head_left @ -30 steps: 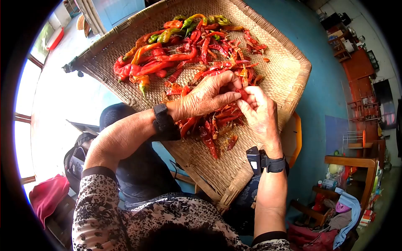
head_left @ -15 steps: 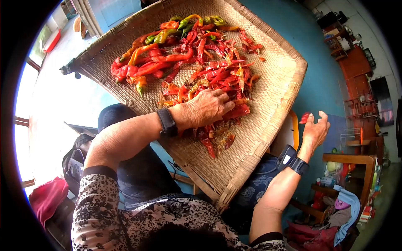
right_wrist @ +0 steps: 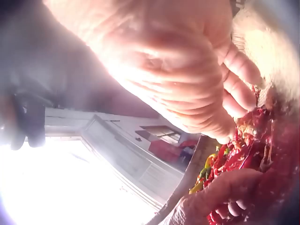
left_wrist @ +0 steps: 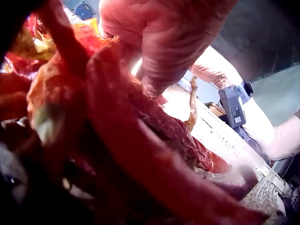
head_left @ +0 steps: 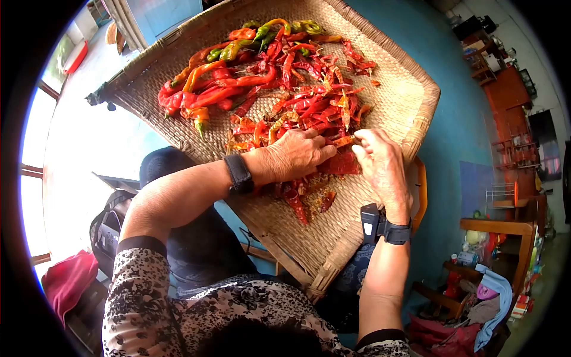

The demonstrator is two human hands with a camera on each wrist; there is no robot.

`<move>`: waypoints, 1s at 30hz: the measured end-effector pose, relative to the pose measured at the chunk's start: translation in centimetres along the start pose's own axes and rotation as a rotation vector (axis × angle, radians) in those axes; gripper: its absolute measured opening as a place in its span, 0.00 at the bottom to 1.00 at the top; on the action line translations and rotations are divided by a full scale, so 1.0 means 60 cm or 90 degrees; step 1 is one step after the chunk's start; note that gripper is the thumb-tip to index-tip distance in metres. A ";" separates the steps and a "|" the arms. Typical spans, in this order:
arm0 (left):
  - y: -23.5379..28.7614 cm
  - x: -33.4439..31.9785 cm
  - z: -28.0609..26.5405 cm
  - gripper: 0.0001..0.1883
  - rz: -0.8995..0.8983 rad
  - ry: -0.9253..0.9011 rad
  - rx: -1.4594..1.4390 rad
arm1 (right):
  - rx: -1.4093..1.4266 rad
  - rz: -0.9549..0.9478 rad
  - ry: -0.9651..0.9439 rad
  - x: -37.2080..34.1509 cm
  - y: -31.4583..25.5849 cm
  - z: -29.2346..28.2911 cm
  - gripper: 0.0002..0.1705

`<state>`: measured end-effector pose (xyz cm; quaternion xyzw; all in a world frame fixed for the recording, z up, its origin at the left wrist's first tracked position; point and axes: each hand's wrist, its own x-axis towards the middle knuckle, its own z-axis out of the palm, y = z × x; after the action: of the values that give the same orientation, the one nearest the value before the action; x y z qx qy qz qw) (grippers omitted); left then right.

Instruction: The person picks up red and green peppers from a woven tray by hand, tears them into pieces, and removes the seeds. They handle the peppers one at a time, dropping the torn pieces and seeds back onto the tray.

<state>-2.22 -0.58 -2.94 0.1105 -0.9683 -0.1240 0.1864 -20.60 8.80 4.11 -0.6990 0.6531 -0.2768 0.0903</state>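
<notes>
My left hand [head_left: 302, 156] lies low over a heap of dried red chili peppers [head_left: 315, 107] on a woven tray [head_left: 398, 95]. An orange-red chili pepper [head_left: 343, 141] sticks out between its thumb and forefinger, which hold it. From the right, my right hand [head_left: 383, 166] pinches the dark stem end of that same pepper. A broad, flattened red chili piece [head_left: 344, 162] lies just below. Close up in the left wrist view, long red peppers [left_wrist: 136, 136] fill the space under the palm. The right wrist view has the right fingers [right_wrist: 241, 93] curled down toward the heap.
Fresher red chilies [head_left: 208, 95] and several green ones [head_left: 238, 49] lie at the tray's far left. Loose seeds and scraps [head_left: 315, 190] are scattered near the hands. Beneath the tray's right edge shows an orange-rimmed container [head_left: 421, 184]. A wooden chair with cloths [head_left: 493, 297] stands at right.
The right hand first worked beside the left, then swung out right past the tray edge with a red piece, and is now back at the left hand without it. The left hand lowered onto the heap.
</notes>
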 end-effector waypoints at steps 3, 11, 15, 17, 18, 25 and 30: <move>-0.004 0.002 -0.006 0.14 0.003 -0.017 0.008 | 0.010 0.024 -0.091 0.004 -0.012 0.013 0.14; 0.004 0.008 -0.043 0.07 0.026 0.132 -0.242 | 0.054 -0.049 -0.137 0.007 -0.023 0.019 0.10; 0.004 0.004 -0.046 0.07 -0.014 0.112 -0.318 | 0.025 -0.040 -0.122 0.006 -0.019 0.017 0.07; 0.003 0.007 -0.050 0.07 -0.017 0.117 -0.316 | 0.010 -0.045 -0.102 0.004 -0.021 0.017 0.06; 0.003 0.009 -0.052 0.08 -0.020 0.123 -0.314 | -0.005 -0.050 -0.082 0.003 -0.021 0.016 0.05; -0.003 0.008 -0.049 0.07 -0.056 0.124 -0.292 | -0.126 0.034 0.298 -0.010 0.043 -0.044 0.05; 0.008 0.006 -0.058 0.06 -0.047 0.101 -0.271 | -0.337 0.208 0.447 -0.052 0.100 -0.105 0.04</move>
<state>-1.26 -0.91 0.46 0.1131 -0.8978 -0.3234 0.2767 -28.95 12.51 5.57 -0.4503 0.7937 -0.3024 -0.2755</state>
